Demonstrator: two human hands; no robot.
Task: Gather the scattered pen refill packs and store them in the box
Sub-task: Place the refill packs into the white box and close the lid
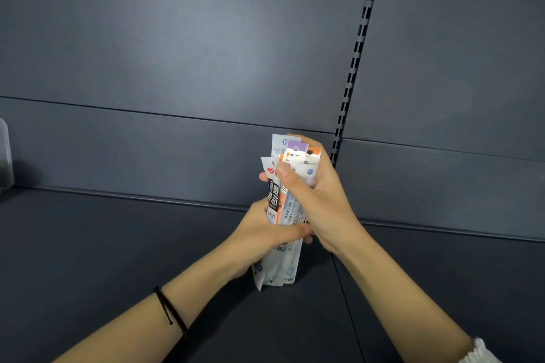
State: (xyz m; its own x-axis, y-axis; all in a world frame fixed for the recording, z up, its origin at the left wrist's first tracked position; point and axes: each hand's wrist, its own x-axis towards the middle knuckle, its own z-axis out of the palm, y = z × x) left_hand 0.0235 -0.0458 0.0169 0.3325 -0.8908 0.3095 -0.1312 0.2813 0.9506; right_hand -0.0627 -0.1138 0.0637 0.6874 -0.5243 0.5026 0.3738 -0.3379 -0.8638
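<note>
Both our left hand [262,233] and right hand [318,200] clamp the pen refill packs [281,265] upright, lower ends on the shelf [118,259] near centre. We should tap them level, keeping thumbs tight so none slips.

Both hands hold a bundle of pen refill packs [283,209] upright above a dark shelf [118,244]. The left hand [262,233] grips the bundle's lower half. The right hand [318,194] grips its upper half, thumb across the front. A clear box [5,153] stands far left of the hands.
</note>
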